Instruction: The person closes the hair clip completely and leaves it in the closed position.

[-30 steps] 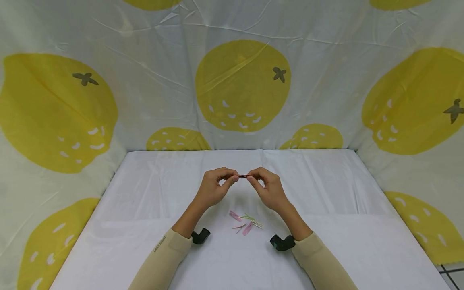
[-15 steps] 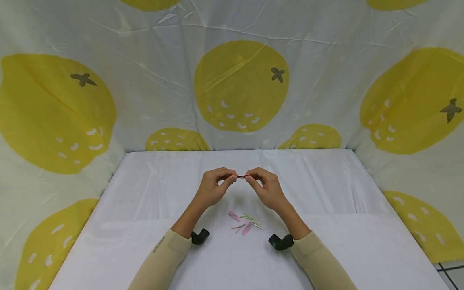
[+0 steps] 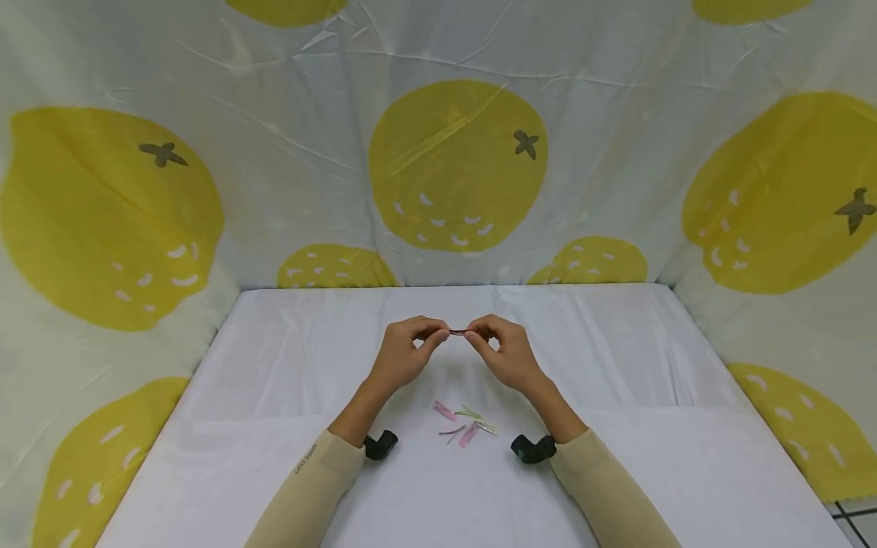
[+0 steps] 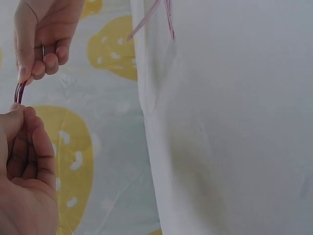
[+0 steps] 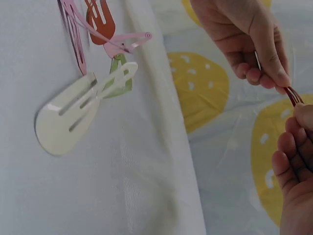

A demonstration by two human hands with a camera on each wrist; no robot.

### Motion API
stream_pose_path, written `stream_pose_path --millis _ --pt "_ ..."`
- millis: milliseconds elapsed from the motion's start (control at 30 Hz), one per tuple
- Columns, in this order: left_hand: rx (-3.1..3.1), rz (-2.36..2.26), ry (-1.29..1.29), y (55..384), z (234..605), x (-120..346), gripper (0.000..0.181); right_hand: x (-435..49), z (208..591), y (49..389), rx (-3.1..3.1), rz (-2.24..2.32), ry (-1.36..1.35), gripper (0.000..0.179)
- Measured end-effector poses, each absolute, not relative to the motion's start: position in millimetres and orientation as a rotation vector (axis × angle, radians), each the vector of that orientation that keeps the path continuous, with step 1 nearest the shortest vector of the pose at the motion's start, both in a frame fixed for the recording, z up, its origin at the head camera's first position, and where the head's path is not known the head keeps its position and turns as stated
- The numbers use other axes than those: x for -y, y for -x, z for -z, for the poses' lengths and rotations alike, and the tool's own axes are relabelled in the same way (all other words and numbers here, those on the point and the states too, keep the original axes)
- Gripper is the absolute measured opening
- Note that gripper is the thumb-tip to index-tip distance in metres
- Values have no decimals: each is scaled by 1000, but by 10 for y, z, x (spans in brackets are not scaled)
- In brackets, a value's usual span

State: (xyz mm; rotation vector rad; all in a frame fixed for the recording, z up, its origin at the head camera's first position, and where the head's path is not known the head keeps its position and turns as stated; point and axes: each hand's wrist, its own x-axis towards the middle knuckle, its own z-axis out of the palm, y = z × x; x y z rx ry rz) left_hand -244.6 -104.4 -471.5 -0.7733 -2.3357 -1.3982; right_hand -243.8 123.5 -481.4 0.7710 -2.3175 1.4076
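A small dark red snap hair clip [image 3: 457,332] is stretched between both hands above the far part of the table. My left hand [image 3: 403,356] pinches one end between thumb and fingertips, and my right hand [image 3: 510,356] pinches the other end the same way. In the left wrist view, the narrow strips of the clip [image 4: 19,93] show between the fingertips, while its ends are covered. Below the hands lies a loose cluster of snap hair clips: a cream one [image 5: 58,129], a green one [image 5: 116,63], an orange-red one [image 5: 103,24] and pink ones [image 3: 469,434].
The table [image 3: 274,472] has a white cloth over it. A white curtain [image 3: 294,175] with yellow fruit prints hangs behind it and at both sides. Black camera mounts [image 3: 380,445] sit at the wrists, inward of the beige sleeves [image 3: 301,487].
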Motion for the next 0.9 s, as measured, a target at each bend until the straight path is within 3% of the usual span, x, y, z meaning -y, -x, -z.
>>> stream_pose_path --millis 900 --pt "2540 1162 691 2887 4895 1016 15 -1248 5049 2972 2437 -1352 -661 11"
